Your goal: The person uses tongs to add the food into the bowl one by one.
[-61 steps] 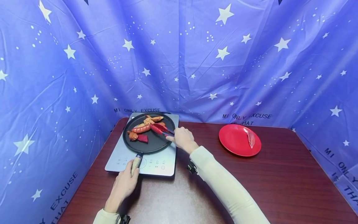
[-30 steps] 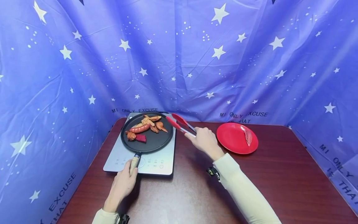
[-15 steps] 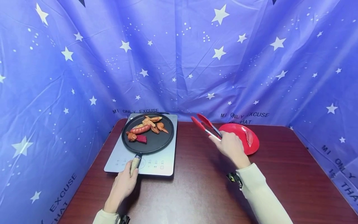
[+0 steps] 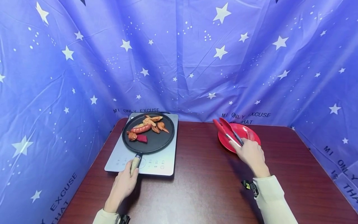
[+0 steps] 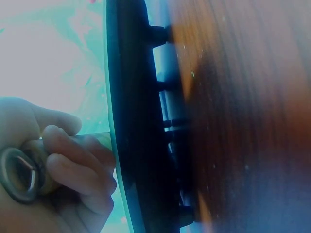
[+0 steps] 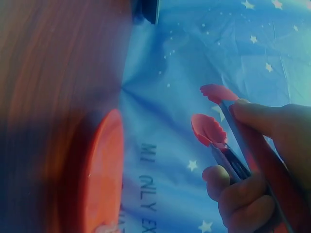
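Observation:
My left hand (image 4: 123, 183) grips the wooden handle (image 4: 135, 164) of a round black frying pan (image 4: 156, 142); in the left wrist view its fingers curl round the handle end, which has a metal ring (image 5: 19, 174). In the pan lie a scored sausage (image 4: 140, 128), a dark red piece (image 4: 142, 138) and several browned pieces like fried chicken. My right hand (image 4: 251, 156) holds red-tipped metal tongs (image 4: 220, 127) over a red plate (image 4: 227, 143). The two tong tips stand apart with nothing between them in the right wrist view. A pinkish strip (image 4: 250, 135) lies on the plate, partly hidden.
Under the pan is a silver induction cooker (image 4: 117, 160) with printed controls, at the table's left. The dark red wooden table (image 4: 195, 155) spans between cooker and plate. Blue star-patterned curtains (image 4: 179, 62) enclose the back and both sides.
My right hand has carried the tongs from the pan rightward to above the red plate. The tong tips came away from the food and opened. My left hand stays on the pan handle.

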`<state>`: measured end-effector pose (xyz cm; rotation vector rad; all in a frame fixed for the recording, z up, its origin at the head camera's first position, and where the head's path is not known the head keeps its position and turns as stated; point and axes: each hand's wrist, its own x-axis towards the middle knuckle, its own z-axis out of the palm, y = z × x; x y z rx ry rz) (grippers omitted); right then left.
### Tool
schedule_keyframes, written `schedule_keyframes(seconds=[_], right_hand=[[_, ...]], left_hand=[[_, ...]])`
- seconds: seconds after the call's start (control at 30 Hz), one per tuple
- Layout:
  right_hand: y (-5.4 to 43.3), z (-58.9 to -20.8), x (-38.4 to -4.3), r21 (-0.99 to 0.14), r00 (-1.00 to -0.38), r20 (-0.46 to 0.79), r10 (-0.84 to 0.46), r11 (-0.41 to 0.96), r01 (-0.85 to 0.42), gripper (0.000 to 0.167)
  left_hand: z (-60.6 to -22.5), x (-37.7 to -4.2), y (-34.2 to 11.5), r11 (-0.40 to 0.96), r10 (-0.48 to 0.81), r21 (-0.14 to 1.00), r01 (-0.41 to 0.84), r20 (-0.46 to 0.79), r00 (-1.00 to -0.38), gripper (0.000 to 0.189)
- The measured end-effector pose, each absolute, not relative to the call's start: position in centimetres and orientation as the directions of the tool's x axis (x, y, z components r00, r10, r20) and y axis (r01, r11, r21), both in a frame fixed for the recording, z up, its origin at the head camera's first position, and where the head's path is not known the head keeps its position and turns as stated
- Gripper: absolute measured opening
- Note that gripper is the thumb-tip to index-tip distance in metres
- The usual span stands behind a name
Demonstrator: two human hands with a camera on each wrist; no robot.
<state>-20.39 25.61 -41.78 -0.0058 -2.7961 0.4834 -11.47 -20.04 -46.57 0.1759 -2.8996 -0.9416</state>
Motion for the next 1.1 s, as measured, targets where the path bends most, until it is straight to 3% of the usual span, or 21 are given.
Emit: schedule_keyframes(seconds=[0.33, 0.8, 1.1], right_hand=[[27.5, -42.3, -19.1, -0.391, -0.966, 0.195, 0.170, 0.917, 0.082, 0.053], [29.9, -43.0, -19.4, -0.383, -0.955, 0.168, 0.244, 0.909, 0.165, 0.067], [31.8, -43.5, -19.3, -0.388, -0.932, 0.148, 0.332, 0.886, 0.254, 0.066]], left_hand=[[-46.7, -11.6, -19.9, 0.804, -0.145, 0.587, -0.092, 0.043, -0.989, 0.046], [-46.8, -11.7, -20.0, 0.808, -0.156, 0.580, -0.102, 0.044, -0.987, 0.046], [-46.7, -11.7, -20.0, 0.810, -0.147, 0.578, -0.097, 0.041, -0.988, 0.047]])
